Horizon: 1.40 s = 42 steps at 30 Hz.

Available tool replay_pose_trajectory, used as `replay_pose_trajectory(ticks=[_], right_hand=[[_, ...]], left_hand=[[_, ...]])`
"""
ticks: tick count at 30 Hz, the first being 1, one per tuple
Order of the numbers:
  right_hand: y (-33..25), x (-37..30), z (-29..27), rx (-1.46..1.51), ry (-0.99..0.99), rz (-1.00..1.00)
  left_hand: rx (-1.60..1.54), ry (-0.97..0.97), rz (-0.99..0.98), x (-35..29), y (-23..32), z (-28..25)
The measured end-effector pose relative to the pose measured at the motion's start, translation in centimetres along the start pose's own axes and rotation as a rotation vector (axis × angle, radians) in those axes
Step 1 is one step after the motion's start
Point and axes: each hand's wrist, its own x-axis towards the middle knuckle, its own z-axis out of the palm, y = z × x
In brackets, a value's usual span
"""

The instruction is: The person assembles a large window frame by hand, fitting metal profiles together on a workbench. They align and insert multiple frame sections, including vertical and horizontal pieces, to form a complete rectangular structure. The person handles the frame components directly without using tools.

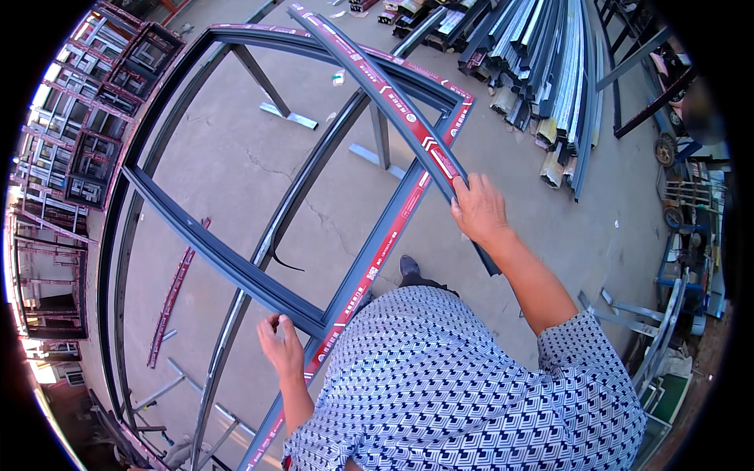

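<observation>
Concrete floor (236, 133) throughout, workshop setting. Far left: dark and red-marked frames (85, 157) stacked at the edge of view. Next, on the floor, a thin red strip (173, 302) lying lengthwise, partly seen through the big work. That work is a large dark frame (386, 242), raised on metal supports (298, 184), its near right rail faced with red printed film. Dark crossbar (224, 257) spans it, meeting that rail close to the wearer's body.

Left hand (281, 344) just beside the crossbar's near end, fingers loosely curled, thumb near the fingertips; cannot tell whether it touches the bar or pinches anything. Patterned shirt (440, 385) fills lower centre; one dark shoe (409, 267) beyond it.

Loose bar (393, 100), dark with red film, slants over the frame's far right corner area, far end past the far rail. Right hand (479, 208) grips it toward the near end, which sticks out beyond the fingers.

Upper right: long dark profiles (538, 67) heaped on the floor. Far right: a small wheel (665, 149) among cluttered gear.
</observation>
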Motion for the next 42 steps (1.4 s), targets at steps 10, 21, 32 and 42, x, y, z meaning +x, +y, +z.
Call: replay_pose_trajectory(ticks=[10,21,32,42], right_hand=[[-0.1,0.5,0.5,-0.135,0.073,-0.053],[2.5,1.2,0.1,0.290,-0.026,0.251],[-0.4,2.2,-3.7,0.124,-0.181,0.273],[1.2,2.9,-3.7,0.527,-0.231,0.316]], left_hand=[[-0.102,0.018,0.004,0.7,-1.0,-0.5],[-0.111,-0.009,0.025,2.0,-2.3,0.1],[-0.111,-0.007,-0.009,1.2,-2.7,-0.3],[-0.143,0.027,0.001,1.2,-1.7,0.0]])
